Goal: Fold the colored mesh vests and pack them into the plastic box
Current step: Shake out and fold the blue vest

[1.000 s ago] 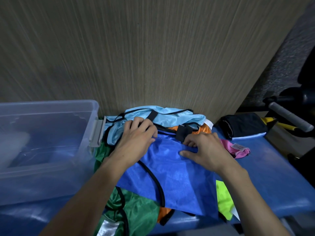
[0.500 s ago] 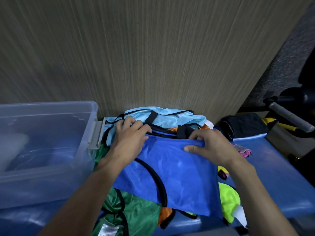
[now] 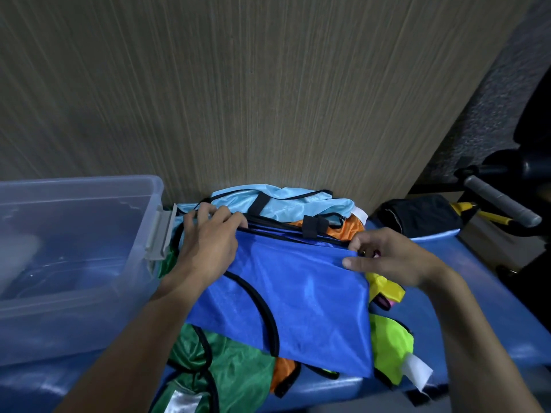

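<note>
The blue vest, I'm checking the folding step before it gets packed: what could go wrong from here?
The blue vest lies on a loose pile, so lifting it may drag the green vest or yellow vest off the bench edge. The right hand pinches only a corner, so the fold may slip open. The plastic box sits left, close enough for the vest to snag its latch.

Both bare forearms reach forward from the lower edge of the view, angling inward toward each other. The left hand (image 3: 208,242) lies palm down with its back to the camera, fingers extended and slightly spread, their tips pointing away from the person and bent a little at the knuckles. The right hand (image 3: 387,257) sits a bit nearer and to the right, wrist bent inward, its thumb and curled fingers (image 3: 362,238) closed in a pinch. The two hands are well apart, roughly level with each other.
</note>
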`<state>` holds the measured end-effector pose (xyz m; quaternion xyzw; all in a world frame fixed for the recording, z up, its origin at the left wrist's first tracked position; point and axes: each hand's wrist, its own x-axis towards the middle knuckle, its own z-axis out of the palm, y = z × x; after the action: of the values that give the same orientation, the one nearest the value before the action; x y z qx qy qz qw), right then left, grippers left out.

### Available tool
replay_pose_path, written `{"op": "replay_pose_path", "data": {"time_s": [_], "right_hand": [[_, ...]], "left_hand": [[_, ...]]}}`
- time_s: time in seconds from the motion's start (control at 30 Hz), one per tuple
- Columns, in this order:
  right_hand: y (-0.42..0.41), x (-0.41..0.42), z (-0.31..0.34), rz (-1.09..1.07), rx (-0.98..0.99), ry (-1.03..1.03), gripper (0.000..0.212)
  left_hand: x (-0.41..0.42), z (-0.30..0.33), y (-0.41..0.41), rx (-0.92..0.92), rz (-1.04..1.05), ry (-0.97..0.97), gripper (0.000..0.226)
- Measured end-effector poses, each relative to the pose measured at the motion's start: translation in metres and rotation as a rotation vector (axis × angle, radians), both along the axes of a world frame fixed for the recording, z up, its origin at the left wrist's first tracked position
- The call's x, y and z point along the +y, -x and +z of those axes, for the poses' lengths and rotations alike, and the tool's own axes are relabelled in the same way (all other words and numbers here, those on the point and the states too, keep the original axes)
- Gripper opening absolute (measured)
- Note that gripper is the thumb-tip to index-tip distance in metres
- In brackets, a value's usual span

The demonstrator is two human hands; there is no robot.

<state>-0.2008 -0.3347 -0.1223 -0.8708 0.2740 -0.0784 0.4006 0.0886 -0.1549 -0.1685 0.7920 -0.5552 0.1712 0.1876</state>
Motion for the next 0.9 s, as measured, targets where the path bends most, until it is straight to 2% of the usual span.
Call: {"op": "replay_pose_path", "data": {"time_s": [0.1, 0.23, 0.37, 0.47, 0.53, 0.63, 0.73, 0.77, 0.83, 0.9], "right_hand": [[0.011, -0.002, -0.001, 0.012, -0.119, -0.202, 0.021], [0.013, -0.002, -0.009, -0.085, -0.18, -0.153, 0.013], [0.004, 0.002, -0.017, -0.175, -0.139, 0.061, 0.017], [0.003, 0.006, -0.021, -0.131, -0.11, 0.251, 0.02], [0.004, 0.009, -0.023, -0.147, -0.123, 0.345, 0.02], [0.002, 0.012, -0.027, -0.207, -0.183, 0.369, 0.019], [0.002, 0.012, -0.032, -0.259, -0.203, 0.399, 0.02], [0.001, 0.013, -0.031, -0.262, -0.199, 0.419, 0.021], [0.001, 0.014, -0.029, -0.274, -0.199, 0.436, 0.024], [-0.001, 0.013, -0.029, -0.295, -0.239, 0.378, 0.028]], "left_hand": [[0.0, -0.002, -0.002, 0.003, 0.003, -0.013, 0.038], [-0.001, -0.005, -0.003, 0.007, -0.014, -0.015, 0.041], [-0.002, -0.006, -0.004, 0.008, -0.056, 0.042, 0.038], [-0.002, -0.001, 0.006, 0.061, -0.056, 0.07, 0.014], [-0.006, 0.002, 0.011, 0.104, -0.018, 0.078, 0.011], [-0.011, 0.0, 0.008, 0.133, 0.073, 0.077, 0.017], [-0.008, 0.008, 0.028, 0.037, 0.088, 0.135, 0.014], [-0.006, 0.013, 0.043, 0.027, 0.021, 0.198, 0.015], [0.004, 0.022, 0.083, 0.08, -0.308, 0.215, 0.015], [0.017, 0.018, 0.127, 0.074, -0.636, -0.033, 0.035]]}}
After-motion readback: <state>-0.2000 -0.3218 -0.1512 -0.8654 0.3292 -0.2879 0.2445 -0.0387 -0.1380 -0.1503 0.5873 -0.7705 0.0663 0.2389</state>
